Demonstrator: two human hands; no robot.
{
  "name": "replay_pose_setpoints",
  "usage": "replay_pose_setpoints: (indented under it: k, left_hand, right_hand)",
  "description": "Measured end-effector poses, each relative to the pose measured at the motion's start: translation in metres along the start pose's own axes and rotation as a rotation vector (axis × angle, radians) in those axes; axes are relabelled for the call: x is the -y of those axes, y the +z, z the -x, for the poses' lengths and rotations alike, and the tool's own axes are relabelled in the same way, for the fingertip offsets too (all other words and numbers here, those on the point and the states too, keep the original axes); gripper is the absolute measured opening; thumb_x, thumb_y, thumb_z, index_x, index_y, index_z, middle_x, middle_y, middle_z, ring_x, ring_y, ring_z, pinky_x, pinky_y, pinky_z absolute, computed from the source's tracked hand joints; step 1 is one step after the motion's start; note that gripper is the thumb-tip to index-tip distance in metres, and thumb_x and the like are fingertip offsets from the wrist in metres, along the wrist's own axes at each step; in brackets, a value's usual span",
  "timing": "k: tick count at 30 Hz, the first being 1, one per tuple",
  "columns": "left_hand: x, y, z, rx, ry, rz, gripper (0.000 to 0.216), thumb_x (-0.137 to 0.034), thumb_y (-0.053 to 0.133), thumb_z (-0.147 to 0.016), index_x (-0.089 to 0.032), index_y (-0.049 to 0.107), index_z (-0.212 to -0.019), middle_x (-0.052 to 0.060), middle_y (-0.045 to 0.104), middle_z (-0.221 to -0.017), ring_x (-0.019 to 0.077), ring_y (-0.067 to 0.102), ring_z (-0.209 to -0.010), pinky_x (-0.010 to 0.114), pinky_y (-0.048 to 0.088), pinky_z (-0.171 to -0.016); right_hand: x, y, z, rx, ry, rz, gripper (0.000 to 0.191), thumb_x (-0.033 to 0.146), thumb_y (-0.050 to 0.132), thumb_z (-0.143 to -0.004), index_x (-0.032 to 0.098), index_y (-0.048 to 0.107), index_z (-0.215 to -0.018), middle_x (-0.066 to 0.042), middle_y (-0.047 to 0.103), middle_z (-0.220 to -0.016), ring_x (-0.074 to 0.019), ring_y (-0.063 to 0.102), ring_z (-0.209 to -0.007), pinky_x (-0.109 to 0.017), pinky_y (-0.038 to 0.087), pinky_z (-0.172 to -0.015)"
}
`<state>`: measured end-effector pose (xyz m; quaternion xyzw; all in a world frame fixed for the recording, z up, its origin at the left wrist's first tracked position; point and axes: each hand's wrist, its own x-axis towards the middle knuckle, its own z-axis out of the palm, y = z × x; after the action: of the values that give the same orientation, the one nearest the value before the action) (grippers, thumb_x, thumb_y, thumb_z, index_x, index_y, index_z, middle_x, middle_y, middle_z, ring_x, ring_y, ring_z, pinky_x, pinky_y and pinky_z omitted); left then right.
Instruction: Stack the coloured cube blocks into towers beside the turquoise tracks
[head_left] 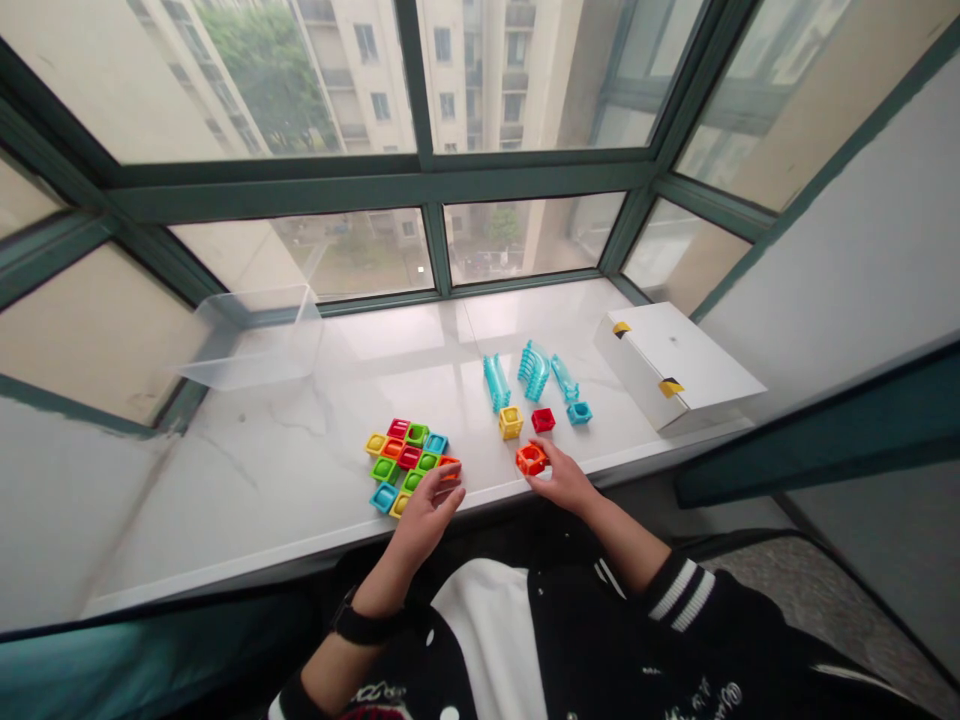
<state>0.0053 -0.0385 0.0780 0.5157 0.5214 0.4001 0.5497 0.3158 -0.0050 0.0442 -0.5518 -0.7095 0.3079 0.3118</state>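
Note:
My right hand [564,482] grips an orange toy block [532,459] with round openings between thumb and fingers, low over the counter's front part. Fingers outstretched, my left hand [429,508] is beside the right side of a flat cluster of red, green, yellow, blue and orange blocks [409,457]. Its fingertips overlap an orange block [448,467] in the cluster; whether they touch it I cannot tell. Beyond my right hand are a yellow cube block [511,422], a red block [543,419] and a blue block [579,412].
Translucent blue track pieces lie behind the loose blocks: a straight one [496,382], a curved one [534,370] and a slim one [565,378]. A white box [686,355] with yellow-black tabs stands right. A clear plastic bin [259,345] is at left. Windows border the white counter [285,480].

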Motion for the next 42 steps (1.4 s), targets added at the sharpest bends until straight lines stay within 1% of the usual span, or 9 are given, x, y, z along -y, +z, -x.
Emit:
replay_pose_setpoints:
  k: [3,6,12,17,27,32,34,37,42]
  left_hand:
    - [-0.003,-0.016,0.003,-0.065,-0.029,0.004,0.054,-0.057,0.077,-0.084,-0.021,0.071,-0.123,0.014,0.071,-0.132,0.0292,0.07,-0.118,0.048,0.056,-0.106]
    - [-0.004,-0.028,0.007,-0.136,-0.064,0.013,0.057,-0.061,0.079,-0.08,-0.021,0.072,-0.12,0.013,0.074,-0.125,0.0296,0.071,-0.114,0.047,0.056,-0.103]
    - [-0.001,-0.036,0.014,-0.187,-0.096,0.063,0.063,-0.065,0.08,-0.076,-0.02,0.072,-0.118,0.014,0.075,-0.124,0.0309,0.071,-0.113,0.049,0.056,-0.102]
    - [0.0,-0.04,0.014,-0.202,-0.1,0.057,0.063,-0.066,0.08,-0.076,-0.02,0.072,-0.118,0.014,0.075,-0.125,0.0315,0.072,-0.112,0.049,0.056,-0.102]
    - [0.002,-0.039,0.013,-0.192,-0.127,0.061,0.069,-0.07,0.079,-0.074,-0.019,0.07,-0.119,0.015,0.074,-0.127,0.0322,0.071,-0.116,0.05,0.053,-0.106]
    - [0.008,-0.046,0.013,-0.21,-0.115,0.052,0.067,-0.07,0.079,-0.074,-0.02,0.072,-0.118,0.014,0.075,-0.124,0.0317,0.071,-0.114,0.048,0.056,-0.101]
    - [0.011,-0.049,0.013,-0.225,-0.111,0.049,0.067,-0.069,0.079,-0.074,-0.02,0.072,-0.118,0.014,0.075,-0.124,0.031,0.072,-0.112,0.047,0.058,-0.099]
    - [0.014,-0.052,0.012,-0.254,-0.105,0.051,0.067,-0.07,0.079,-0.074,-0.02,0.072,-0.118,0.014,0.075,-0.124,0.0299,0.072,-0.109,0.047,0.058,-0.099]
    - [0.01,-0.051,0.012,-0.258,-0.096,0.06,0.063,-0.067,0.08,-0.075,-0.019,0.073,-0.116,0.014,0.076,-0.12,0.0301,0.072,-0.107,0.049,0.059,-0.098]
  right_hand:
    - [-0.033,-0.017,0.003,-0.07,0.113,0.126,0.066,0.029,0.071,-0.08,0.023,0.051,-0.144,-0.013,0.068,-0.137,-0.0297,0.069,-0.12,-0.046,0.055,-0.104]
    - [-0.054,-0.025,0.003,-0.1,0.183,0.281,0.065,0.032,0.072,-0.081,0.022,0.052,-0.142,-0.015,0.069,-0.134,-0.0316,0.068,-0.118,-0.045,0.054,-0.103]
    - [-0.069,-0.018,-0.004,-0.079,0.16,0.472,0.062,0.034,0.071,-0.083,0.017,0.054,-0.14,-0.016,0.072,-0.122,-0.0333,0.066,-0.112,-0.044,0.051,-0.101]
    - [-0.071,-0.012,-0.004,-0.079,0.139,0.508,0.06,0.033,0.069,-0.084,0.015,0.054,-0.139,-0.017,0.071,-0.125,-0.0335,0.064,-0.114,-0.044,0.05,-0.102]
    - [-0.076,-0.013,-0.001,-0.079,0.148,0.516,0.064,0.034,0.069,-0.085,0.016,0.052,-0.144,-0.017,0.069,-0.129,-0.0339,0.064,-0.118,-0.045,0.051,-0.102]
    - [-0.066,-0.02,-0.001,-0.134,0.122,0.468,0.073,0.047,0.066,-0.09,0.016,0.045,-0.153,-0.019,0.063,-0.141,-0.0357,0.061,-0.126,-0.05,0.049,-0.107]
    - [-0.06,-0.024,-0.004,-0.182,0.105,0.451,0.068,0.05,0.059,-0.095,0.016,0.047,-0.153,-0.02,0.062,-0.142,-0.0354,0.059,-0.129,-0.051,0.048,-0.11]
    - [-0.048,-0.026,-0.014,-0.205,0.047,0.468,0.056,0.046,0.052,-0.101,0.017,0.055,-0.148,-0.019,0.061,-0.142,-0.0348,0.056,-0.132,-0.05,0.045,-0.114]
    - [-0.034,-0.014,-0.034,-0.176,0.064,0.611,0.049,0.046,0.056,-0.1,0.022,0.065,-0.142,-0.019,0.06,-0.144,-0.0384,0.054,-0.13,-0.055,0.044,-0.11]
